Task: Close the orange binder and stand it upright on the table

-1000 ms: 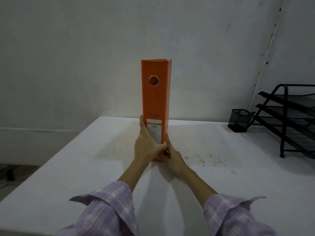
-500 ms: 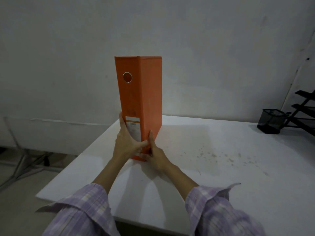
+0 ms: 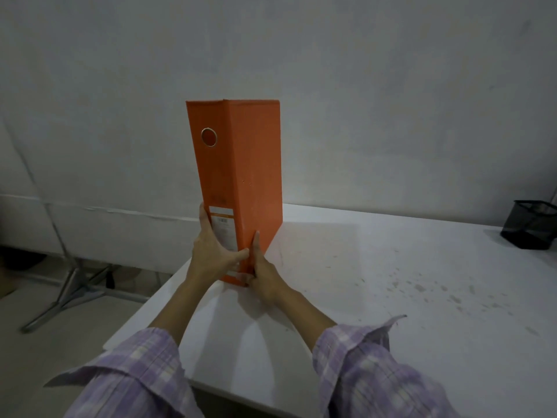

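Note:
The orange binder [image 3: 241,164] is closed and stands upright near the left edge of the white table [image 3: 391,282], its spine with a metal-ringed hole and a white label turned toward me. My left hand [image 3: 211,251] wraps the lower left side of the spine, thumb across its front. My right hand [image 3: 262,273] presses the lower right cover, fingers pointing up along the corner. Both hands hold the binder near its base.
A black mesh pen cup [image 3: 529,224] stands at the table's far right. A metal stand leg [image 3: 69,294] rests on the floor to the left of the table. A white wall rises behind. Brown stains speckle the tabletop to the right.
The binder has shifted toward the table's left edge and turned, so its right cover now shows widely. My view has swung left; the black tray rack has left the frame.

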